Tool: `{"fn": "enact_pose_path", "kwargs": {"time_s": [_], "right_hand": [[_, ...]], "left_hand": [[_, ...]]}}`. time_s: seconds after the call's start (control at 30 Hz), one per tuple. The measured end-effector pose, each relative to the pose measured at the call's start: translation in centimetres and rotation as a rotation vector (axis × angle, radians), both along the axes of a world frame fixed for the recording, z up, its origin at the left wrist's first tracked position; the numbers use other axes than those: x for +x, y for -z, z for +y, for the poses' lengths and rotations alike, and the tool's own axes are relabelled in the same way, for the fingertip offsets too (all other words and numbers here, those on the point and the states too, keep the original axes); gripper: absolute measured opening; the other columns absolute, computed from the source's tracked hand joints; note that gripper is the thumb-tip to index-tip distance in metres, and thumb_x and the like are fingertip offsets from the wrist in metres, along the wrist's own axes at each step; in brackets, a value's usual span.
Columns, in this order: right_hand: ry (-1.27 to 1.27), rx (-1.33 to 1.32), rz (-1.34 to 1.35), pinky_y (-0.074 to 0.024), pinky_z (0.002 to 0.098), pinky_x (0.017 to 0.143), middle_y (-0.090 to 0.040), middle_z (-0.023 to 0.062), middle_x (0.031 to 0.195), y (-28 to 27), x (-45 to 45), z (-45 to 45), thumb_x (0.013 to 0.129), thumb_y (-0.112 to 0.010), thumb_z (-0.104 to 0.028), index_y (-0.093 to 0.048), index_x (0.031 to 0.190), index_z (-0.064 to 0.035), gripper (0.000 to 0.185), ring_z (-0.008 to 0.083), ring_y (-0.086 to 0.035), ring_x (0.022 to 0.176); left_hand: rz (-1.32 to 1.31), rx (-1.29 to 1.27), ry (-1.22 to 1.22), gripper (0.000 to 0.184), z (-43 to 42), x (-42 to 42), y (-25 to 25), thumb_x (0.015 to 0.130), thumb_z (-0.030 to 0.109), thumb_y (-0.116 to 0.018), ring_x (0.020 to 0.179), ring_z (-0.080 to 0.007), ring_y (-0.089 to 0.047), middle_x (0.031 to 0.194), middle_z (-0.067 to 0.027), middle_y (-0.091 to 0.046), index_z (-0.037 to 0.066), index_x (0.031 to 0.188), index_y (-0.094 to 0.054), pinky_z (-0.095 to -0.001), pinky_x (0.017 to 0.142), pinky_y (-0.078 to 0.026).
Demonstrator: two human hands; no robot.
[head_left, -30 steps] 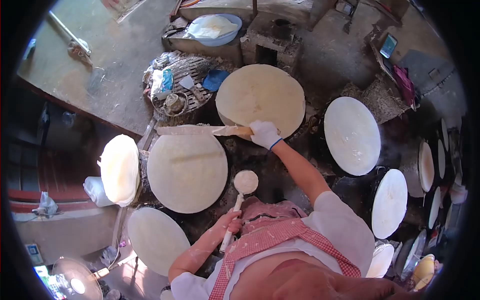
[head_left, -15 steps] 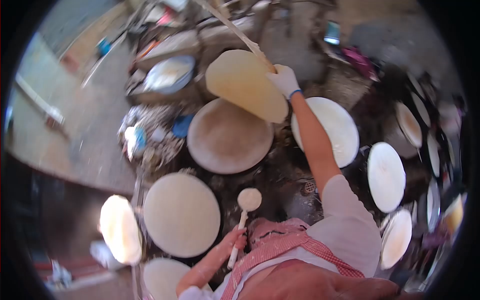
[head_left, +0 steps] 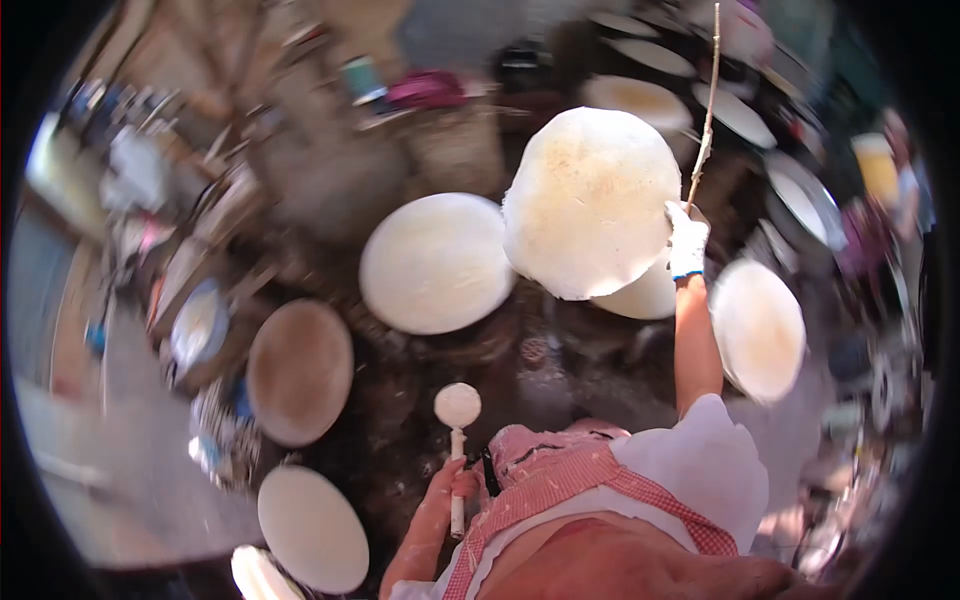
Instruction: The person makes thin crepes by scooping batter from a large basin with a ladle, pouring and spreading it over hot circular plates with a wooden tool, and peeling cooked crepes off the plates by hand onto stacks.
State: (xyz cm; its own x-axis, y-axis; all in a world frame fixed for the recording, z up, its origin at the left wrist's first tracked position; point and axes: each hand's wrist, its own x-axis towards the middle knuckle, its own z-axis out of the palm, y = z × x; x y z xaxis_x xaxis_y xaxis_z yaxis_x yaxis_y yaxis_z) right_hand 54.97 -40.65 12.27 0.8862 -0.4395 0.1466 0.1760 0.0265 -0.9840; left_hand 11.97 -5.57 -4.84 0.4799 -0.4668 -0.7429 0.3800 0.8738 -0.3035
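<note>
My right hand point(head_left: 687, 238), in a white glove, is stretched out ahead and closed on the edge of a large round flatbread point(head_left: 592, 200). A thin wooden stick point(head_left: 706, 120) rises from the same hand. The flatbread is pale with light brown patches and hangs in the air, covering part of a white round point(head_left: 645, 292) below. Close to my apron, my left hand point(head_left: 448, 483) is wrapped round the handle of a ladle point(head_left: 457, 406) coated in pale batter, its round bowl pointing forward.
A bare brown griddle point(head_left: 300, 373) lies to the left. White rounds lie at front centre point(head_left: 437, 265), lower left point(head_left: 313, 528) and right point(head_left: 758, 330). A blue-rimmed basin point(head_left: 200, 322) stands farther left. Another person point(head_left: 905, 190) is at the far right edge.
My view has turned right. My right hand has carried the flatbread and stick away from above the brown griddle to the right, over other rounds. My left hand keeps the ladle near my apron.
</note>
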Motion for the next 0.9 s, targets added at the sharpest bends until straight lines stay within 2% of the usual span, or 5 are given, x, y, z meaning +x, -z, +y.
{"fn": "enact_pose_path", "kwargs": {"time_s": [0.23, 0.4, 0.57, 0.7, 0.9], "right_hand": [[0.515, 0.040, 0.019, -0.0355, 0.0246, 0.035, -0.048, 0.0013, 0.058, 9.8, -16.6, -43.5, 0.089, -0.052, -0.010, -0.048, 0.077, -0.0079, 0.013, 0.0107, -0.045, 0.043], [0.749, 0.291, 0.293, -0.0352, 0.0282, 0.033, -0.047, 0.0023, 0.052, 19.4, -27.2, -48.4, 0.082, -0.061, -0.013, -0.055, 0.073, -0.0075, 0.013, 0.0141, -0.045, 0.037], [0.918, 0.026, 0.513, -0.0362, 0.0311, 0.037, -0.051, 0.0028, 0.053, 25.5, -26.5, -48.6, 0.074, -0.067, -0.016, -0.059, 0.068, -0.0047, 0.015, 0.0154, -0.045, 0.040], [0.855, 0.105, 0.516, -0.0419, 0.0340, 0.049, -0.056, 0.0031, 0.061, 23.6, -25.4, -50.7, 0.076, -0.066, -0.021, -0.063, 0.072, -0.0048, 0.017, 0.0157, -0.052, 0.054], [0.881, -0.802, 0.792, -0.0479, 0.0394, 0.064, -0.065, 0.0129, 0.084, 16.7, -20.3, -44.1, 0.083, -0.060, -0.031, -0.063, 0.092, -0.0026, 0.030, 0.0279, -0.061, 0.072]], "left_hand": [[-0.023, -0.322, 0.189, 0.035, -14.0, 11.6, -3.9, 0.094, 0.033, -0.048, 0.042, -0.0073, -0.033, 0.054, 0.0007, -0.034, 0.009, 0.069, -0.042, -0.0229, 0.038, -0.030], [0.000, -0.253, 0.289, 0.033, -15.2, 11.3, -6.9, 0.098, 0.027, -0.042, 0.043, -0.0074, -0.034, 0.062, -0.0005, -0.035, 0.029, 0.130, -0.048, -0.0228, 0.039, -0.032], [0.058, -0.156, 0.320, 0.022, -15.8, 12.5, -9.6, 0.096, 0.030, -0.045, 0.041, -0.0076, -0.033, 0.056, 0.0004, -0.034, 0.012, 0.092, -0.057, -0.0222, 0.036, -0.031], [0.013, -0.342, 0.338, 0.044, -14.0, 11.5, -7.9, 0.095, 0.033, -0.047, 0.038, -0.0088, -0.031, 0.051, 0.0012, -0.031, 0.011, 0.060, -0.032, -0.0230, 0.034, -0.028], [-0.103, 0.025, 0.225, 0.014, -11.9, 10.3, -4.9, 0.092, 0.018, -0.053, 0.038, -0.0061, -0.032, 0.053, 0.0018, -0.033, 0.027, 0.094, -0.042, -0.0194, 0.030, -0.026]]}}
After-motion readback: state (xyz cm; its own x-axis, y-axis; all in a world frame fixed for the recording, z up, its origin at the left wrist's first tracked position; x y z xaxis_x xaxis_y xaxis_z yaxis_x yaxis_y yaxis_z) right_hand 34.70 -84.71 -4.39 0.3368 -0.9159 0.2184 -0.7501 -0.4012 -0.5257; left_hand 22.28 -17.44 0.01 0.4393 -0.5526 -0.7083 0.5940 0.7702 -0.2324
